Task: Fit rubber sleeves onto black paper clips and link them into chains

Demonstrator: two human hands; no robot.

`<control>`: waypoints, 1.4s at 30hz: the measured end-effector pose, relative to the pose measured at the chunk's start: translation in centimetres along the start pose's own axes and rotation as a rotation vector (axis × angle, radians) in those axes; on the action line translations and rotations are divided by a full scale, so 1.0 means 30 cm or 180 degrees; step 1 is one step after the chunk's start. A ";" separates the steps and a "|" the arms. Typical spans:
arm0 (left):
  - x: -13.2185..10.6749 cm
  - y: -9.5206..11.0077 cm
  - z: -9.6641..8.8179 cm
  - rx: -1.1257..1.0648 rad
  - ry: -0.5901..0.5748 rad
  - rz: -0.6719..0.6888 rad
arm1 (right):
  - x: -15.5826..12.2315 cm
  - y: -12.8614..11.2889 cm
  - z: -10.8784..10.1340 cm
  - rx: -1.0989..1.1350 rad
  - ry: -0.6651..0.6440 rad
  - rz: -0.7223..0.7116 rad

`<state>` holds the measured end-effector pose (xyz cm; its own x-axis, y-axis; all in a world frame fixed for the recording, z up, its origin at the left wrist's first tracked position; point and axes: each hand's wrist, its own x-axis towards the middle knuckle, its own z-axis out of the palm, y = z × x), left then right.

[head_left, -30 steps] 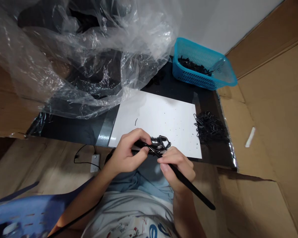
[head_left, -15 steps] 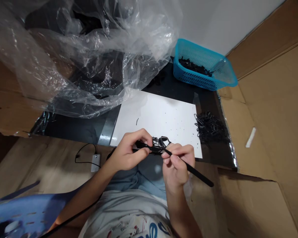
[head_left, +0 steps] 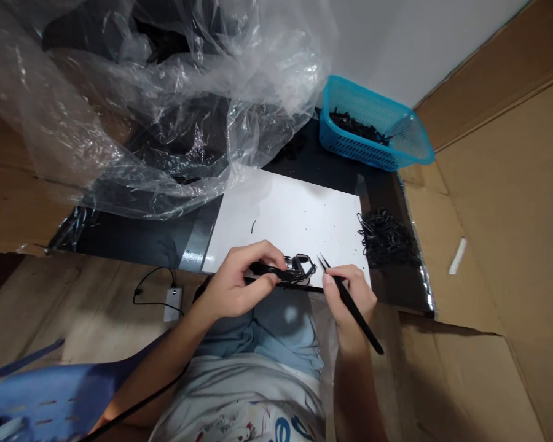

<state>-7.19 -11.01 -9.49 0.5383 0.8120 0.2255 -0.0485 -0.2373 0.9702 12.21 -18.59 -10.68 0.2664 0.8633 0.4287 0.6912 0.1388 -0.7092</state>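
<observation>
- On my feed, left hand (head_left: 233, 285): fingers closed on black wire clip (head_left: 297, 270);
- right hand (head_left: 350, 301): fingers pinching tweezers (head_left: 354, 310);
- white card (head_left: 290, 215) on dark mat (head_left: 142, 236);
- blue basket (head_left: 350, 126), far right.

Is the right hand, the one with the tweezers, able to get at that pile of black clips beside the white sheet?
Probably yes. The right hand with its black tweezers sits at the near edge of the white sheet, and the pile of black clips lies just beyond, with nothing visible in the way.

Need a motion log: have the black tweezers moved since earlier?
Yes: the black tweezers shifted rightward over the white card, away from the left hand.
</observation>
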 end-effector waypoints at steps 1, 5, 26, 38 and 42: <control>0.000 -0.001 0.001 0.0040 0.0007 0.0019 | 0.003 0.005 -0.017 -0.0221 -0.0249 0.0007; 0.002 -0.001 0.003 0.0148 -0.0011 0.0052 | 0.005 0.014 -0.070 -0.0409 -0.0312 0.0059; 0.009 0.006 0.002 0.0281 0.0005 0.0171 | -0.034 -0.092 0.060 0.1569 -0.0008 -0.0503; 0.015 0.011 0.000 0.0172 -0.0071 0.0101 | -0.020 -0.089 0.044 0.1601 -0.0491 -0.0243; 0.018 0.013 -0.011 -0.0040 -0.0181 -0.0027 | -0.028 -0.076 0.030 0.1767 -0.0731 0.0112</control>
<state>-7.18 -10.49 -8.97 0.5857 0.7823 0.2122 -0.0541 -0.2235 0.9732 9.80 -19.19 -9.94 0.0880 0.9462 0.3115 0.2141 0.2874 -0.9336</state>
